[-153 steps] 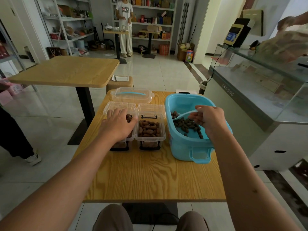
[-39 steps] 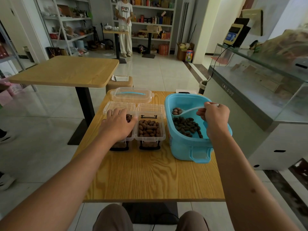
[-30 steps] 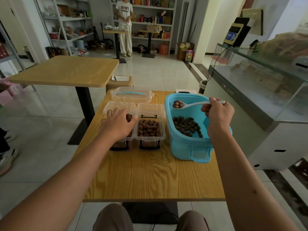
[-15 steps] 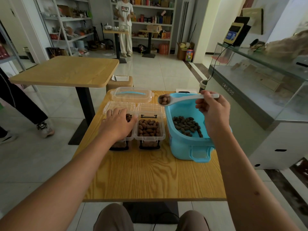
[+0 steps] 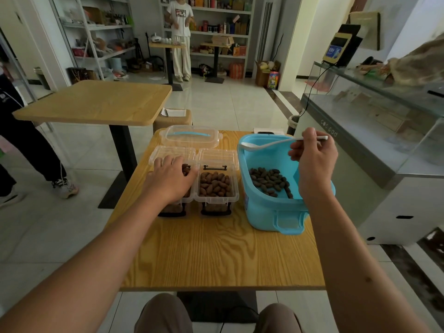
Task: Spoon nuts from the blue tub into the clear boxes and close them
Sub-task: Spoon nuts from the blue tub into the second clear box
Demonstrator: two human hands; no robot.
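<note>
Right hand pinching glossy white spoon, oval nuts below

Square wooden table: bears all items below.
Blue plastic tub: right side of table; dark nuts inside.
White plastic spoon: above tub's far-left rim, held by right hand.
Two clear plastic boxes, side by side, left of tub: right box beside tub; left box under left hand.
Clear lidded container: behind both boxes.
</note>
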